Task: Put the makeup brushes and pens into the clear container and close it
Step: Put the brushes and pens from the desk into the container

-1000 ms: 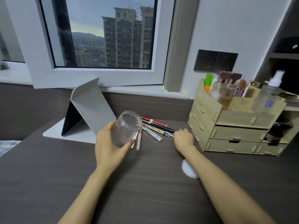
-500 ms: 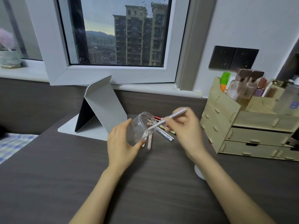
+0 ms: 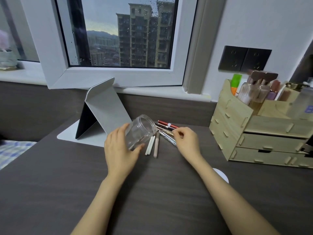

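- A dark wood-grain desk (image 3: 50, 192) fills the view below a rain-spotted window (image 3: 122, 33); a white folding stand (image 3: 105, 112) sits at the back left and a wooden drawer organiser (image 3: 257, 138) stands at the right.
- The left hand (image 3: 121, 150) wraps around a clear jar (image 3: 140, 131), fingers behind and thumb in front. The jar is tipped with its open mouth pointing up and to the right, toward the pile, and looks empty, though glare makes that uncertain.
- The right hand (image 3: 185, 141) is curled over the right edge of the pile, fingertips drawn together as if pinching one item; what they actually hold cannot be told.
- A white lid (image 3: 221, 176) lies flat on the desk, partly hidden behind the right forearm, well apart from the jar.
- Brushes and pens (image 3: 165, 131) lie fanned on the desk just beside the jar's mouth; two white sticks (image 3: 149, 145) and a pinkish one (image 3: 156, 146) rest nearest the left thumb.
- To load cleanly, it seems best to keep the jar tilted and steady, lift one item by its end and slide it in lengthways, clear of the rim.
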`<state>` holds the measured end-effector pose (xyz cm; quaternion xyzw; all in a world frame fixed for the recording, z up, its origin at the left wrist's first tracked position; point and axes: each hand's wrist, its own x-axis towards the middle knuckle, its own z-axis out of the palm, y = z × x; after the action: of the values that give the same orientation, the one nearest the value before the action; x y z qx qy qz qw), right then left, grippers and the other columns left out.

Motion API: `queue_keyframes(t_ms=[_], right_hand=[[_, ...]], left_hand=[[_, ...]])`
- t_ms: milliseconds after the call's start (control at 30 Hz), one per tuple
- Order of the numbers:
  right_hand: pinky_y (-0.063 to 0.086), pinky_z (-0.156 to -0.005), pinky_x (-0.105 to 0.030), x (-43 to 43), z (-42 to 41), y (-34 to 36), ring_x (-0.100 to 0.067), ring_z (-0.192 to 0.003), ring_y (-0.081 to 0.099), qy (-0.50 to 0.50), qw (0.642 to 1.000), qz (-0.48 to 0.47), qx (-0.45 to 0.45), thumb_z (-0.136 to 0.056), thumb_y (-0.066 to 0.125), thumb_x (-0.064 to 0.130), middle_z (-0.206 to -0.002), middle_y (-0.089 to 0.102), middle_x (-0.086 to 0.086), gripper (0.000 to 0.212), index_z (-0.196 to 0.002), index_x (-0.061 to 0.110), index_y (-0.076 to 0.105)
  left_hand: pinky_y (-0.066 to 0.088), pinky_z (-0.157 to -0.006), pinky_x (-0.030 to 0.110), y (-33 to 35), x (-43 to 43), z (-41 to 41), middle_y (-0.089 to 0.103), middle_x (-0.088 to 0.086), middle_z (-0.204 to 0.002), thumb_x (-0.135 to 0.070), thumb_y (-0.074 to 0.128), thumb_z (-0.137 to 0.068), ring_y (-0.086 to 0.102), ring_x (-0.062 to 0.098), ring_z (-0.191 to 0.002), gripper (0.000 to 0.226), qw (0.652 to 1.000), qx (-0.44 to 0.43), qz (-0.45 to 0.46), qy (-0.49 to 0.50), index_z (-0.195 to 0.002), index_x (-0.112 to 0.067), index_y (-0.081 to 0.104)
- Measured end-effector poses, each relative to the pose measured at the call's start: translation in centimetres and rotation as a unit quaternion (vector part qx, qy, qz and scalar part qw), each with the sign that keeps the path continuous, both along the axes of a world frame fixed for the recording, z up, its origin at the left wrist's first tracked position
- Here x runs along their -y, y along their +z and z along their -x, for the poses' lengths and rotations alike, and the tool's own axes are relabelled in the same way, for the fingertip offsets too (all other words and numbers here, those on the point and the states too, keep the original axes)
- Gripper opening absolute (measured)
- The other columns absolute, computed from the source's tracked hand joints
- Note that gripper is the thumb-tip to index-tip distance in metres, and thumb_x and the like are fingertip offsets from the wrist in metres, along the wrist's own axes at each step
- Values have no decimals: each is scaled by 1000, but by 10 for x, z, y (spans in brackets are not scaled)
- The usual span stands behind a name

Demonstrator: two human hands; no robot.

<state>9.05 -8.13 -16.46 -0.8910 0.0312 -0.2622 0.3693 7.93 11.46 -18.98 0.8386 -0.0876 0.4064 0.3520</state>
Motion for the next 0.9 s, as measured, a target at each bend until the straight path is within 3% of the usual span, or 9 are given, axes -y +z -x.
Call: queue_keyframes(t_ms=[100, 233, 367, 500, 700, 800, 867, 900], right_hand=[[44, -91, -36, 2, -26, -14, -31, -107, 55, 0, 972, 214, -94, -89, 54, 21, -105, 69, -11, 24, -99, 7, 71], [43, -93, -39, -7, -44, -24, -31, -118, 47, -6, 929, 342, -144, -92, 53, 28, -118, 63, -13, 32, -111, 4, 61], [44, -93, -38, -12, -52, -31, -31, -119, 48, -37, 918, 359, -164, -94, 50, 31, -122, 62, -15, 37, -117, 3, 56], [45, -91, -38, -8, -56, -35, -32, -118, 48, -77, 924, 356, -118, -90, 54, 34, -125, 57, -16, 43, -121, 5, 51], [47, -87, -38, 0, -65, -38, -31, -118, 48, -45, 891, 424, -156, -94, 46, 15, -122, 61, -14, 27, -117, 3, 54], [47, -88, -40, 1, -57, -22, -37, -115, 54, -59, 934, 319, -149, -97, 45, 21, -119, 64, -20, 31, -116, 0, 57], [46, -89, -40, 5, -45, 0, -38, -114, 57, -50, 987, 92, -121, -96, 45, 21, -120, 64, -22, 35, -122, -1, 55], [48, -86, -40, 5, -36, 13, -36, -109, 60, -17, 993, -69, -96, -96, 46, 17, -118, 64, -23, 34, -124, -2, 54]], left_hand=[[39, -87, 41, 2, -1, -2, 61, 11, -113, -22, 85, -57, 51, 33, -102, 73, 999, -12, 44, 18, -119, -9, 51], [40, -86, 42, 0, -1, -2, 61, 11, -112, -22, 85, -56, 51, 33, -102, 73, 999, -10, 44, 18, -119, -9, 51], [40, -85, 40, -2, -1, -4, 61, 11, -110, -23, 86, -56, 52, 33, -100, 74, 1000, -2, 20, 14, -119, -8, 51], [40, -84, 40, -1, -1, -3, 61, 12, -110, -23, 86, -56, 52, 33, -100, 73, 1000, 1, 22, 15, -119, -8, 51], [41, -84, 41, 1, -1, -2, 62, 10, -109, -23, 86, -56, 52, 32, -100, 72, 1000, -4, 26, 12, -118, -9, 52], [41, -85, 41, -1, -1, -3, 61, 10, -111, -25, 86, -56, 52, 31, -101, 74, 1000, -13, 18, 12, -119, -10, 51], [40, -85, 40, -1, -1, -3, 61, 9, -111, -26, 85, -56, 51, 30, -102, 74, 1000, -16, 18, 13, -120, -11, 51], [40, -85, 40, -1, 0, -3, 61, 9, -112, -26, 85, -56, 51, 30, -102, 74, 1000, -16, 18, 12, -120, -11, 51]])
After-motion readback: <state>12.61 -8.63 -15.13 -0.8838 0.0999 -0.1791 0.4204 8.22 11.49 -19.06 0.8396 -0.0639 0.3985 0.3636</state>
